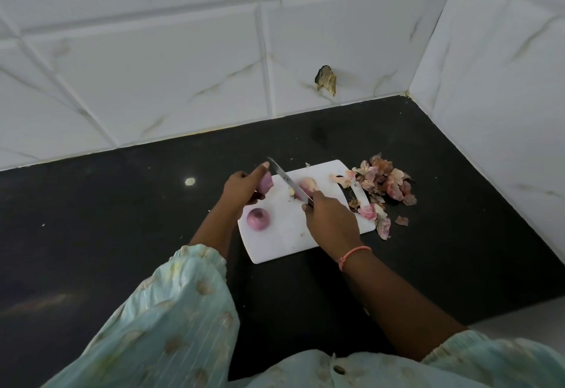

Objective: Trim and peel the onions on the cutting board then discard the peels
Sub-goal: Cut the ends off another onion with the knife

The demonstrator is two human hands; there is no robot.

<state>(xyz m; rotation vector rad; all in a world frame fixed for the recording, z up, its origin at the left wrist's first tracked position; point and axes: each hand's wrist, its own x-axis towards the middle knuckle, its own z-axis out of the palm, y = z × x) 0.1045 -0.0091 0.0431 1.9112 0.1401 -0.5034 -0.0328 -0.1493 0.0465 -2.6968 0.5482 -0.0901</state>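
1. Looking down from the head view, the left hand [244, 187] has its grip closed round a purple onion [265, 186], held at the far left edge of the white cutting board [284, 234].
2. The right hand [331, 219] has its grip closed round the handle of a knife [289, 183]; the blade angles up and to the left, passing just beside the held onion.
3. A second onion, peeled [258, 219], rests on the near left part of the board.
4. A third onion, pale [307, 185], lies on the far part of the board, partly behind the blade.
5. A pile of peels [380, 187] lies on the dark bench [122, 219] at the board's right edge, some pieces overlapping the board.
6. A pink wrist band [354, 254] circles the right wrist.
7. White tiled walls [153, 66] meet behind the bench.
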